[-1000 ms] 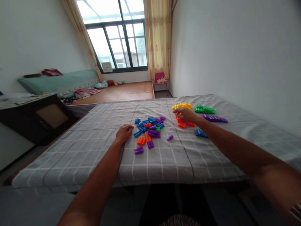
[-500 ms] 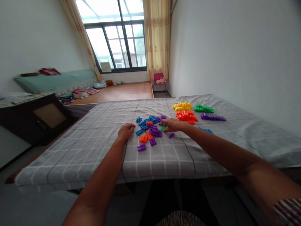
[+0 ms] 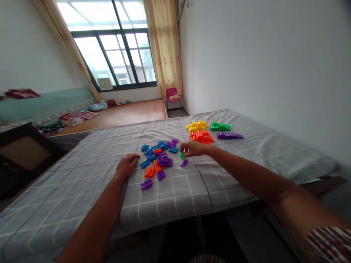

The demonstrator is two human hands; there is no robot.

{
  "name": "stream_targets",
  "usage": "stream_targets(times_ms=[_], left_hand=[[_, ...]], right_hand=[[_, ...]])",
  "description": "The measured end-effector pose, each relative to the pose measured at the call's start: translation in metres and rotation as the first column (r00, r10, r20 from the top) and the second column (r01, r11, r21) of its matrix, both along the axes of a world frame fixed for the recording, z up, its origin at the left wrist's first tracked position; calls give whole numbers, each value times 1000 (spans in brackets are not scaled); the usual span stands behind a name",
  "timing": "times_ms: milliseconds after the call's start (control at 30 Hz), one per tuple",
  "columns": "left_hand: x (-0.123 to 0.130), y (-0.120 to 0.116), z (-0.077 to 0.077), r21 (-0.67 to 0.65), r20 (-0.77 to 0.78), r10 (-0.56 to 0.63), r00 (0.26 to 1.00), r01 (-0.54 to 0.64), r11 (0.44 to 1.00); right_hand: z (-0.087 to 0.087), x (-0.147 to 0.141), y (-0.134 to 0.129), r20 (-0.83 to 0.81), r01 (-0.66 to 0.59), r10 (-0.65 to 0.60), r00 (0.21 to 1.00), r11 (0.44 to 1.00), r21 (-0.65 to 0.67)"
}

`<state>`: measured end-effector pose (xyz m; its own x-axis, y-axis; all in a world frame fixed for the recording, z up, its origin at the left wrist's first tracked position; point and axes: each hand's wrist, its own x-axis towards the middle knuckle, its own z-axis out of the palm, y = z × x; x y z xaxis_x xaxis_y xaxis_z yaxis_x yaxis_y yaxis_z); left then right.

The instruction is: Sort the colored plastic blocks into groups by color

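Interlocking plastic tube pieces in purple, blue and orange lie in a loose pile, with a purple cluster (image 3: 165, 162), a blue group (image 3: 162, 146) and an orange group (image 3: 149, 172) showing. My right hand (image 3: 192, 148) is at the pile's right side, its fingertips closed on a small green plastic piece (image 3: 181, 155) low over the cloth. Just below it lies a single purple piece (image 3: 184, 163). A short blue row (image 3: 173, 149) sits left of these fingers. My left hand (image 3: 127, 164) rests on the cloth left of the pile, fingers loosely stretched, holding nothing.
Sorted heaps stand at the table's back right: yellow (image 3: 196, 126), orange-red (image 3: 201, 137), green (image 3: 220, 126) and purple (image 3: 229, 135). My right forearm mostly hides a blue heap. A grey checked cloth (image 3: 170, 201) covers the table. A white wall (image 3: 260, 65) runs along the right.
My right hand has drawn slightly right from the pile with the green piece, uncovering the short blue row. My left hand stays beside the pile. The whole view has turned to the right.
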<state>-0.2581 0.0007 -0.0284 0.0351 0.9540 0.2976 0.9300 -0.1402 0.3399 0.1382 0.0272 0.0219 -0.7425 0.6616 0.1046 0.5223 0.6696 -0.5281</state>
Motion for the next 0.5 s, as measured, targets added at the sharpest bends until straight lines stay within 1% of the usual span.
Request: stream_targets(times_ms=[100,167,200,233,267,300,333,367,400,433,500], left_hand=[[-1,0,2,-18,-3,2,1000,-2,1000],[-3,0,2,-25,-8,3,1000,-3,1000],[-4,0,2,-27,-11,3,1000,-4,1000],[-5,1,1,-30,-12,5,1000,-6,1000],[-5,1,1,-32,-9,7,1000,-7,999],[-6,1,1,-33,-4,7,1000,-8,999],[-6,1,0,-33,4,8,1000,-8,999],[-7,1,0,-34,14,8,1000,-8,999],[-7,1,0,-34,23,10,1000,-9,999],[-6,1,0,-33,32,13,999,-12,999],[-6,1,0,-32,44,24,999,-23,999]], right_hand=[[4,28,10,-45,42,-43,998,999,-10],[13,52,20,-91,80,-79,993,997,15],[19,67,27,-127,124,-121,985,992,21],[26,84,33,-168,200,-194,967,980,18],[32,102,39,-216,310,-301,929,951,8],[37,121,45,-261,439,-425,867,899,-7],[41,139,49,-301,568,-548,781,823,-23],[44,156,53,-329,668,-640,694,743,-36],[45,172,55,-347,734,-699,625,678,-46],[44,185,57,-359,772,-733,578,633,-52],[38,201,60,-370,801,-758,538,596,-55]])
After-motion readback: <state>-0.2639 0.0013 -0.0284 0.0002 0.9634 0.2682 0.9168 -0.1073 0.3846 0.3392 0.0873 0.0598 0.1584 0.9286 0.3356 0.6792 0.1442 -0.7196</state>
